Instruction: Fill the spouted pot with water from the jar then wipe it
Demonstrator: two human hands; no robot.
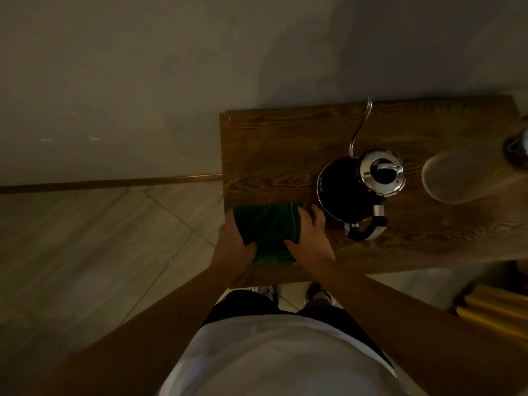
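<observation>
Green cloth [267,230]; black pot [345,190]

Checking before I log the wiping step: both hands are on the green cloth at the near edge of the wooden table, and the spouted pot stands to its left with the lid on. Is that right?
Not quite. The head view shows the spouted pot standing to the right of the green cloth, not the left. The rest holds: left hand and right hand are on the cloth at the wooden table's near edge, and the lid is on.
</observation>
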